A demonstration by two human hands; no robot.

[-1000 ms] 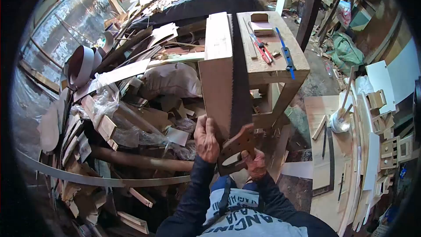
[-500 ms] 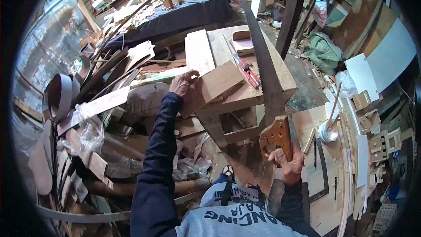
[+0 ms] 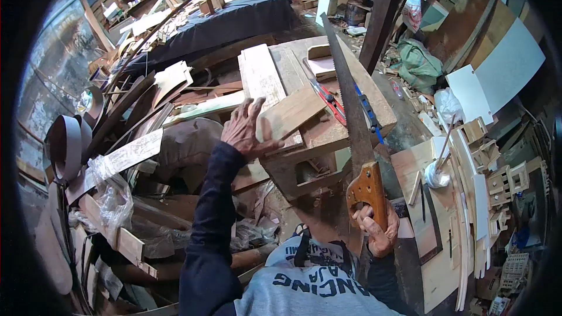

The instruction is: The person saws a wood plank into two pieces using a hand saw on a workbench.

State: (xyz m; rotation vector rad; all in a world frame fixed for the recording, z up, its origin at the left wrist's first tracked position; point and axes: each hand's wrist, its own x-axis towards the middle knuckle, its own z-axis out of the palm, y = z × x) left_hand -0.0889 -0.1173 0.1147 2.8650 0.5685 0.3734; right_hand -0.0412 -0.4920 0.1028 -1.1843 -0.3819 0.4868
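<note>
My left hand (image 3: 244, 129) is open, its fingers spread at the near left end of a flat wooden board (image 3: 295, 111). The board lies at a slant on top of a small wooden bench (image 3: 379, 102). Wrapped around the wooden handle of a handsaw (image 3: 358, 134), my right hand (image 3: 377, 228) is closed. The long dark blade points up and away, over the right part of the bench. Left of the blade rests a red utility knife (image 3: 332, 104). A blue tool (image 3: 367, 110) shows to its right, partly hidden by the blade.
Another pale plank (image 3: 260, 73) lies on the bench. Scrap wood and plastic wrap (image 3: 114, 193) are heaped on the left. On the right are a plywood sheet (image 3: 436, 275) and a white container with sticks (image 3: 438, 175). Behind stands a dark-covered table (image 3: 252, 17), with another person's arm beyond.
The board has come down flatter onto the bench, and my left hand has loosened and spread its fingers. The saw remains in my right hand; the blue tool now shows beside its blade.
</note>
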